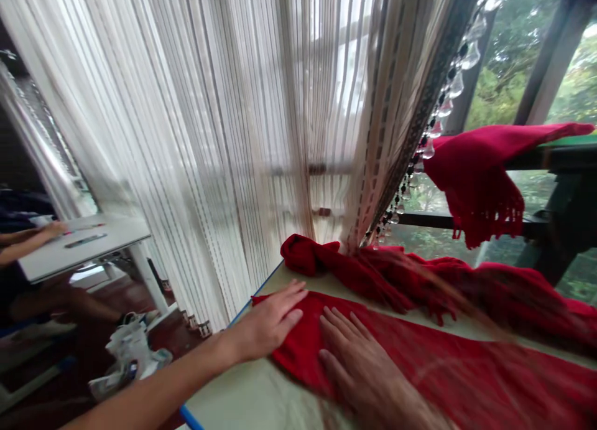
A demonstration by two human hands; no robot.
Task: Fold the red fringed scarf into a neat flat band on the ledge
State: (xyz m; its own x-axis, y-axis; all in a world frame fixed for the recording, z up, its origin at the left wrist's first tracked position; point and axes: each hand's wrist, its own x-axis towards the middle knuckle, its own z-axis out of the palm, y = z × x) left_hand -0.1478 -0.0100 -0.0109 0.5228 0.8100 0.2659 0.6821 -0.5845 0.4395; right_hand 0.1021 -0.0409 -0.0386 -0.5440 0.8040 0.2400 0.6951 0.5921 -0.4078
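Note:
A long red scarf [420, 343] lies spread over the pale table, its pointed end near the far left corner. My left hand [268, 321] rests on that end with its fingers stretched out, holding nothing. Lower and to the right, my right hand [359, 368] lies flat on the same cloth, fingers extended. Behind them a second red fringed cloth [373, 274] is bunched along the table's far side.
The table has a blue edge [191, 417]. Sheer striped curtains [209, 137] with hanging beads [445, 103] stand behind it. A red fringed cloth [485, 168] hangs at the window. At left, another person's arm [32, 240] rests on a white table [116, 237]; a plastic bag [133, 349] sits below.

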